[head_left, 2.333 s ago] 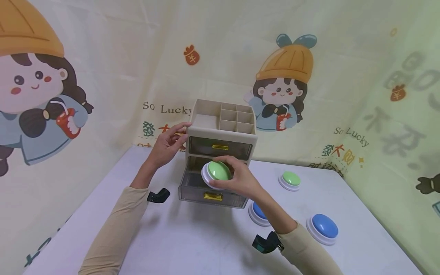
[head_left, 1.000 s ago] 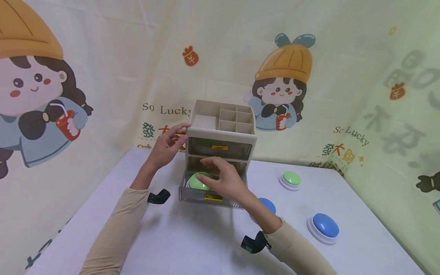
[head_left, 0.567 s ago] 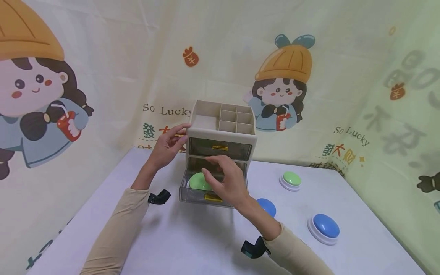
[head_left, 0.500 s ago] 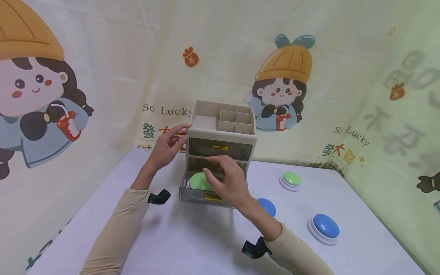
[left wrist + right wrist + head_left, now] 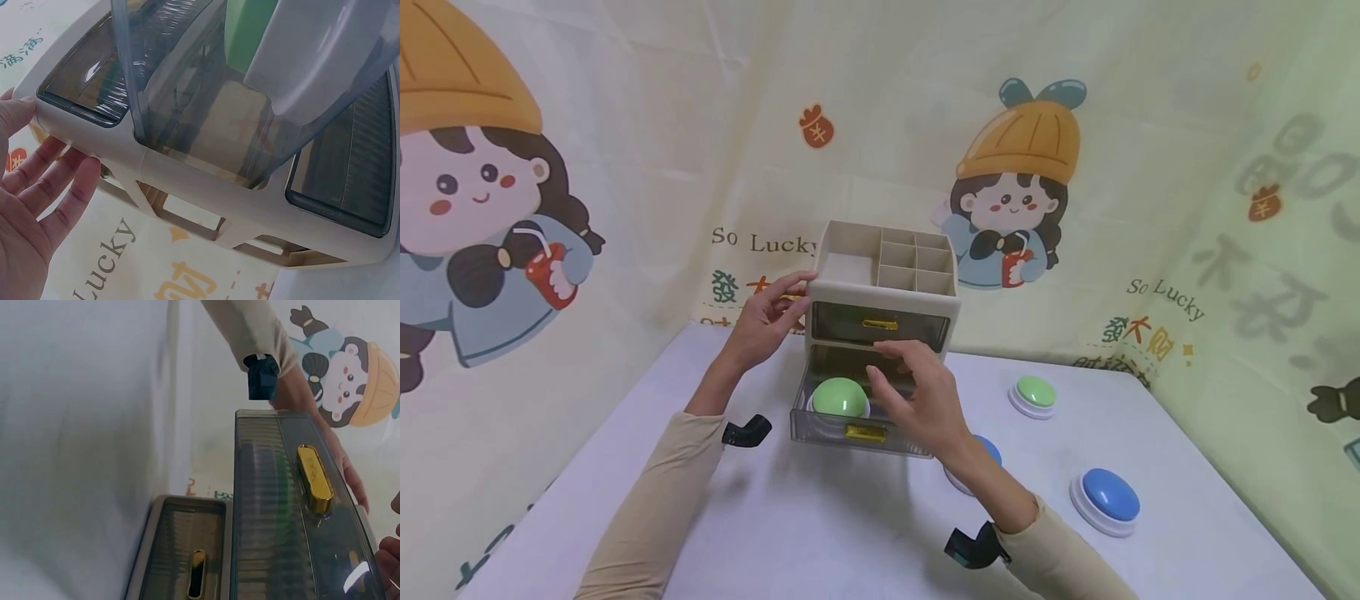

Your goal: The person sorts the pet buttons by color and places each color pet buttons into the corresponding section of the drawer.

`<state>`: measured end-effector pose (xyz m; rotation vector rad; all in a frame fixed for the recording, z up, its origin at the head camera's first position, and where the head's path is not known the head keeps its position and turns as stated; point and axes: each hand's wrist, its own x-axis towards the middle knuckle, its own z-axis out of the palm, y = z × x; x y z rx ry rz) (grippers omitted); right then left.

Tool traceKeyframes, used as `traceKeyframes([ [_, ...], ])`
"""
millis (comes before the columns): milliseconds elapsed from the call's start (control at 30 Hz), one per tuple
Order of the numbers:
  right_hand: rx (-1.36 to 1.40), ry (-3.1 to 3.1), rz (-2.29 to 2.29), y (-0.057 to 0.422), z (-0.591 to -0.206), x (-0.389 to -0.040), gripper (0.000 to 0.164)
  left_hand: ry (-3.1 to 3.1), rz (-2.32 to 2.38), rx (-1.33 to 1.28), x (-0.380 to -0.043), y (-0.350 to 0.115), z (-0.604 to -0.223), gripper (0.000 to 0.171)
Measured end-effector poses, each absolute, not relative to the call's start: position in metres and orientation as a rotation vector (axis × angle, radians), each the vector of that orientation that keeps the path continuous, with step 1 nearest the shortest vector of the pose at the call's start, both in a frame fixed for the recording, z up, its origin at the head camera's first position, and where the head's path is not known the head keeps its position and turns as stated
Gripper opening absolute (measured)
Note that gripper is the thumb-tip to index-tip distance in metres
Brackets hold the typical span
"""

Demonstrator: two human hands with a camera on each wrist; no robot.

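Touching the side of the drawer box (image 5: 883,293) with a loose left hand (image 5: 762,325). Holding the right hand (image 5: 928,402) wide by the pulled-out drawer (image 5: 822,429), near the green button (image 5: 839,397) inside.

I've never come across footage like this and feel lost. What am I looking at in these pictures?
There is no robot, only a person's two bare hands. The wide picture comes from a camera on the head, looking forward and down; the closer ones come from cameras on each wrist. The left hand touches a beige drawer unit. The right hand holds nothing, by an open drawer with a green-topped button inside. On the pale table, to the unit's right, lie another green-topped button, a blue-topped button and a second blue one, partly hidden by the right forearm.
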<state>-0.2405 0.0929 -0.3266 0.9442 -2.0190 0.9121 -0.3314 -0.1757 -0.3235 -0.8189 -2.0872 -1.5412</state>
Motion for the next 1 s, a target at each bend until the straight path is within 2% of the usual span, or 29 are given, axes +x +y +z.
traceKeyframes([
  [1000,0.646,-2.09,0.949,0.148,-0.335,-0.241,0.035,-2.078,-1.553,-0.833,-0.33,-0.176,-0.324,0.045],
])
